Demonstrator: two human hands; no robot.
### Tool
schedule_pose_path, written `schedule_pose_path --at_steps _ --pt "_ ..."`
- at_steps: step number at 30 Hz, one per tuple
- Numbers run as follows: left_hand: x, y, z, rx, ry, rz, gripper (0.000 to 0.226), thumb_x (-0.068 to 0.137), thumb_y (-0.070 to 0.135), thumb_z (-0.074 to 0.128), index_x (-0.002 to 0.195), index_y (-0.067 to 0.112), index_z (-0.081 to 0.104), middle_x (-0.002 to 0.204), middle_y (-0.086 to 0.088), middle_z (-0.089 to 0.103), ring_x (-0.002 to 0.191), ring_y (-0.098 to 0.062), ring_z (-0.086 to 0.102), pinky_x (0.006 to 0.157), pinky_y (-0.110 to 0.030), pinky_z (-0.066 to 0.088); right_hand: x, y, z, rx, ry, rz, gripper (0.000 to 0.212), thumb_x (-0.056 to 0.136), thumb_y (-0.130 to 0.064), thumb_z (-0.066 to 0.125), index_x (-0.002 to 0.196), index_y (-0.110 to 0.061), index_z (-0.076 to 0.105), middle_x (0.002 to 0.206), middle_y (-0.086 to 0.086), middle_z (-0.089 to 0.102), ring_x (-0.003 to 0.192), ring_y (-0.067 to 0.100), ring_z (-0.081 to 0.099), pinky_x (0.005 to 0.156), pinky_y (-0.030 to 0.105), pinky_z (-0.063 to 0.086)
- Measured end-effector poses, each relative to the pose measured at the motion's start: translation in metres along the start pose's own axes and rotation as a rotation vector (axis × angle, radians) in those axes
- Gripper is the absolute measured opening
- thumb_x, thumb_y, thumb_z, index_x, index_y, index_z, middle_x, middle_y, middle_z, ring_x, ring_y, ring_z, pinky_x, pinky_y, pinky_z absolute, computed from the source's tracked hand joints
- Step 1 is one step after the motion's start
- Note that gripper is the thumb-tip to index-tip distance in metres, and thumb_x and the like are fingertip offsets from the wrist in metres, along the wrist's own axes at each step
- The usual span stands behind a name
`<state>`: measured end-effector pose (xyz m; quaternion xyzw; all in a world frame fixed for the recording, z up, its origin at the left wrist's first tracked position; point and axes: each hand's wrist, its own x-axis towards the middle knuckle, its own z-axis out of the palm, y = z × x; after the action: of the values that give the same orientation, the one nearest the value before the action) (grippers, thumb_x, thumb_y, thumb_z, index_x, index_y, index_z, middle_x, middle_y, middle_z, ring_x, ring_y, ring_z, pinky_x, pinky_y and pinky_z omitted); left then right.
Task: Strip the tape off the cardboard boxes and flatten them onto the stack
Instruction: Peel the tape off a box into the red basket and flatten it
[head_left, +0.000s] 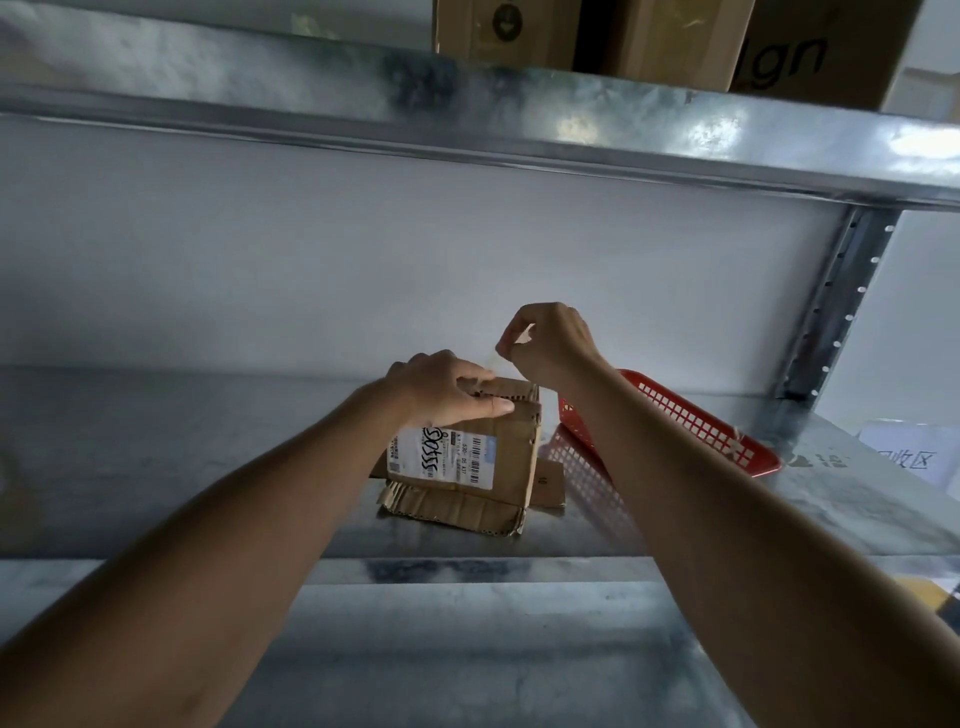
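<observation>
Left hand (447, 387) lies flat across the top of the small cardboard box (467, 457), fingers straight and pressing on its upper flap, pinning it to the metal shelf (208, 457). Right hand (550, 345) is lifted just above the box's far right corner, fingers curled in, thumb and fingertips pinched together on a thin, nearly clear strip of tape (501, 364) that runs down toward the box edge; the strip is faint and blurred, hard to trace all the way.

Brown corrugated board, worn, with ragged fluted edges showing along the front and right side. It sits on flattened cardboard pieces (550, 486), the stack, right in the middle of the shelf. A white shipping label (444, 460) covers the box top, with barcodes, small print too fine to read, and a bold black handwritten scrawl I can't make out for certain.

Just to the right, a red plastic basket (691, 421) with a lattice of square holes, tilted, its reflection on the shiny galvanized steel. Further right, a white paper sign (909, 457) with Chinese characters, partly cut off. Up on the shelf above, big cardboard cartons (675, 36), one printed with dark letters reading "lgn". A perforated steel upright (836, 312) stands at the right against a pale wall.
</observation>
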<state>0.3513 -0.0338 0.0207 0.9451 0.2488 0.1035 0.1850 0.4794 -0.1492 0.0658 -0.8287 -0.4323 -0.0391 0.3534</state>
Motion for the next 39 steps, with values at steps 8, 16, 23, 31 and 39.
schedule_pose_path --at_steps 8,16,23,31,39 --pt "-0.007 -0.012 -0.033 0.127 -0.042 -0.219 0.059 0.093 0.077 0.03 0.133 0.048 0.062 0.147 -0.001 0.055 0.138 -0.032 0.045 0.111 -0.049 0.03 -0.01 0.016 0.026 0.154 0.164 0.119 0.009 0.092 -0.015 0.065 0.096 -0.019 0.072 0.099 -0.001 0.07 0.094 0.019 0.061 0.074 0.033 0.054" --pt "-0.014 -0.015 -0.034 0.118 0.043 -0.137 0.037 0.099 0.051 0.063 0.118 0.02 0.074 0.108 -0.011 0.075 0.081 -0.023 0.072 0.076 -0.033 0.056 -0.022 0.002 0.035 0.2 0.06 0.057 0.005 0.091 -0.024 0.061 0.092 -0.019 0.063 0.092 0.002 0.068 0.083 0.017 0.061 0.074 0.041 0.058" --pt "0.004 -0.035 -0.008 -0.06 -0.052 0.056 0.049 0.108 0.01 0.041 0.141 0.042 0.058 0.165 0.004 0.036 0.151 -0.024 0.035 0.126 -0.045 0.026 -0.035 0.011 0.04 -0.003 0.006 -0.202 0.032 0.091 -0.023 0.068 0.071 -0.032 0.045 0.078 -0.003 0.06 0.073 0.023 0.057 0.055 0.03 0.037" --pt "0.019 -0.041 -0.009 -0.069 -0.051 -0.031 0.061 0.106 0.005 0.026 0.147 0.04 0.055 0.161 0.002 0.04 0.147 -0.027 0.038 0.119 -0.039 0.034 -0.047 0.006 0.023 0.555 0.145 -0.312 0.018 0.083 -0.012 0.057 0.081 -0.021 0.041 0.073 0.018 0.056 0.066 0.04 0.067 0.05 0.052 0.056" --pt "0.024 -0.047 0.008 -0.334 -0.009 0.004 0.033 0.109 0.039 0.052 0.088 0.056 0.072 0.123 -0.002 0.066 0.121 -0.028 0.061 0.111 -0.049 0.046 -0.045 0.033 0.027 0.407 -0.059 -0.069 0.034 0.098 -0.018 0.064 0.124 -0.032 0.045 0.098 0.005 0.061 0.08 0.028 0.069 0.062 0.039 0.057"
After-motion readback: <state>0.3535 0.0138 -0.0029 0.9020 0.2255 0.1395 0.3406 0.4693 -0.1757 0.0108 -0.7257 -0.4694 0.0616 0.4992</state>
